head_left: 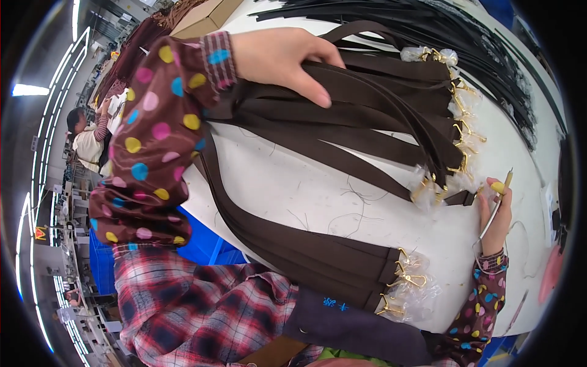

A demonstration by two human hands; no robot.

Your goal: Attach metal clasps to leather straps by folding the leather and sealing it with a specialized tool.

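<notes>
My left hand (278, 60) reaches across the far side of a bundle of dark brown straps (373, 113). Its thumb and fingers close over the upper straps, and part of the fingers is hidden behind them. Gold metal hooks (466, 130) wrapped in clear plastic sit at the straps' right ends. Beside these ends, my right hand (498, 217) grips a slim pen-like tool (507, 180) with a thin pointed tip, upright. A yellow cover is on one fingertip. A second group of brown straps (306, 244) lies nearer me, its gold hooks (408, 278) also in plastic.
The straps lie on a white table (293, 177) with loose dark threads. Black strips (428, 27) are piled at the far side, near a cardboard box (199, 18). Something pink (551, 275) is at the right edge. Another person (92, 137) sits farther left.
</notes>
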